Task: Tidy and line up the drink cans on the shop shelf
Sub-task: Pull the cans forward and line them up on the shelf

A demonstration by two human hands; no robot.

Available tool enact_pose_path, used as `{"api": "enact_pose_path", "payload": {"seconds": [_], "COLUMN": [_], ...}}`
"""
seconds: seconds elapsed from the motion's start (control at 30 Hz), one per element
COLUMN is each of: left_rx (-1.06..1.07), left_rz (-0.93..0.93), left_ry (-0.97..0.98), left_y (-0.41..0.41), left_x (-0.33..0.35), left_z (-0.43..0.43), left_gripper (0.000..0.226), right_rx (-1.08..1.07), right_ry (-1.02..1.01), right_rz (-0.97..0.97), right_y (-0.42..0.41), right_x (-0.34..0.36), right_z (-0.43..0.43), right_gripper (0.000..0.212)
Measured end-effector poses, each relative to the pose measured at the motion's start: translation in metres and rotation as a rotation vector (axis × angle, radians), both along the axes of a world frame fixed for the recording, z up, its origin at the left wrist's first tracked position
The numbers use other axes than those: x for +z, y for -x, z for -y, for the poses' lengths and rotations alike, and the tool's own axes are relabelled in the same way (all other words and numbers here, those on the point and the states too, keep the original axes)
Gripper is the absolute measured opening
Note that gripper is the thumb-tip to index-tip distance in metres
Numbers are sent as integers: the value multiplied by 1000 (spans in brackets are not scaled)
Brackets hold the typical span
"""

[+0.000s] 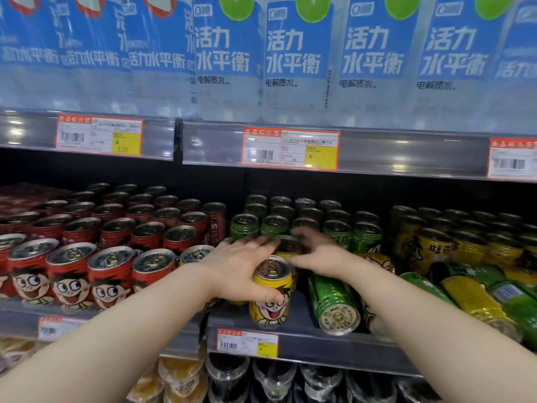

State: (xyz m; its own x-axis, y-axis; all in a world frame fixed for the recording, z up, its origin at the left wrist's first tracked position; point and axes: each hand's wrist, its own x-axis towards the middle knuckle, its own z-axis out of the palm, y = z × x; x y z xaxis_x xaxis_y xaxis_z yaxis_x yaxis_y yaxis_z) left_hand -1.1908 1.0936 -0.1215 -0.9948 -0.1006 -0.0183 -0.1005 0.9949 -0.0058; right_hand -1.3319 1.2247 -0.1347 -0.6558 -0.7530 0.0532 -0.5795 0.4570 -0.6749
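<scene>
Gripped the yellow can (271,289) with the left hand (241,264): thumb curled across its front, fingers (257,242) spread over its lid (blurred). Held it upright at the front edge of the shelf (319,343). Reached with the right hand (318,255) to a second can (287,246) just behind the yellow can, fingers bent toward its rim; could not tell whether pinched or merely touched. Showed a green can (334,305) on its side just right of the yellow can, red cans (110,271) in rows to its left, a price tag (247,343) below.
</scene>
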Motion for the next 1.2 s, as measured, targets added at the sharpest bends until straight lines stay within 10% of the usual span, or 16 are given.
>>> {"api": "enact_pose_path", "payload": {"seconds": [0.27,0.4,0.77,0.97,1.07,1.2], "left_rx": [-21,-36,-12,-68,-106,-117], "left_rz": [24,24,41,18,49,66], "left_ry": [-61,23,11,-78,-23,-5], "left_y": [16,19,17,27,35,37], "left_x": [9,3,4,12,6,1], "left_z": [-31,-37,-39,-52,-59,-56], "left_gripper": [97,102,107,97,95,91], "right_rx": [205,233,-27,-106,-266,-357], "right_ry": [-711,-535,-43,-126,-450,-784], "right_rz": [-488,-566,-52,-98,-473,-455], "right_y": [-28,-28,-14,-17,-12,-14], "right_x": [33,13,10,15,26,18], "right_z": [-62,-73,-56,-59,-83,-90], "right_gripper": [89,77,34,43,50,88]}}
